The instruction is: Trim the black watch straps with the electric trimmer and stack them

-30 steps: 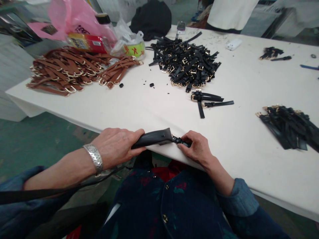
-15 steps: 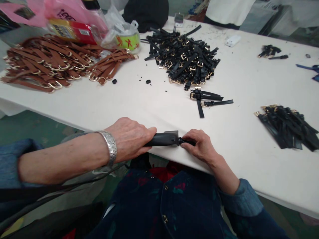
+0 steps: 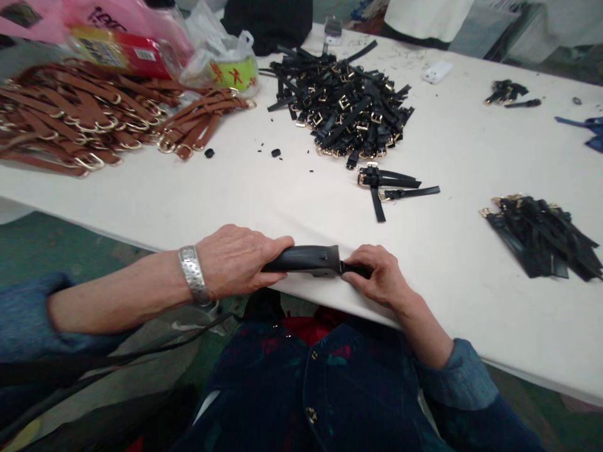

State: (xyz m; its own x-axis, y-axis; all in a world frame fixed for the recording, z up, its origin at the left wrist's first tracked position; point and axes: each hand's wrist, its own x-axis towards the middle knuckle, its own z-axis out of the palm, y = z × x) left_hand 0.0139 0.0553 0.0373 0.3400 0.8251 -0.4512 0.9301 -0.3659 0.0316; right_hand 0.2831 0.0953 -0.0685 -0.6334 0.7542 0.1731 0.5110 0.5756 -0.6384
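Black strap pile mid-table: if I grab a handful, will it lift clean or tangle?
Probably tangles: straps in the black strap pile cross every way, with buckles among them. Likely floppy: the loose straps beside it lie flat and thin. The metal may add weight.

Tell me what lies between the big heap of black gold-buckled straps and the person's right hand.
Head view: a few loose black leather straps with gold buckles, lying on otherwise bare white table.

The tabletop (image 3: pixel 282 201) is white. The tool (image 3: pixel 306 258) and the strap (image 3: pixel 358 270) at its tip are black. The left pile (image 3: pixel 85 119) is brown with gold rings, the middle pile (image 3: pixel 343 110) black with gold buckles. The bracelet (image 3: pixel 192 284) is dimpled silver, the jacket (image 3: pixel 330 389) dark blue with red flowers.
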